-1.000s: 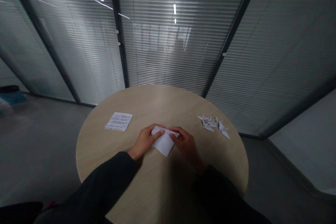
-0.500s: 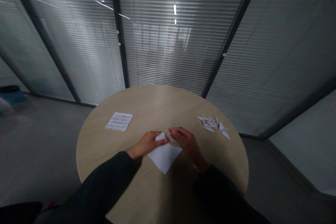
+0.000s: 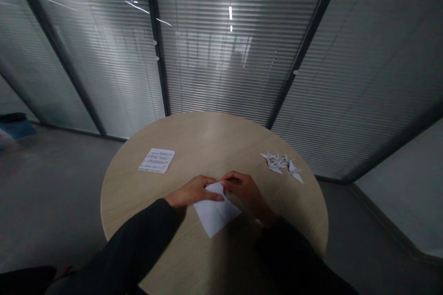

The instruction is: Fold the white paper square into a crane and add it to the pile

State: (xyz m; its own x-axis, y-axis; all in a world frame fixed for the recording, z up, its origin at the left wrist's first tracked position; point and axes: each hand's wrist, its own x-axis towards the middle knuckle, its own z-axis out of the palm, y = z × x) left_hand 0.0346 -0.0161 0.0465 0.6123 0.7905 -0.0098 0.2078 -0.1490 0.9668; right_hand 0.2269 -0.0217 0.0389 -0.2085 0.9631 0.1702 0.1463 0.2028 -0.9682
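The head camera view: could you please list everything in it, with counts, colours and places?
round table: one, pale wood, centre of view
printed sheet: one, white, on the table's left
origami cranes: several, exact count unclear, white, heaped on the table's right
folded paper: one, white, on the table under both hands
glass partitions with blinds: several panels, grey, behind the table
floor: grey, around the table
blue object: one, blue, on the floor far left
left hand: one, bare, on the folded paper
right hand: one, bare, on the folded paper
sleeves: two, black, on both forearms
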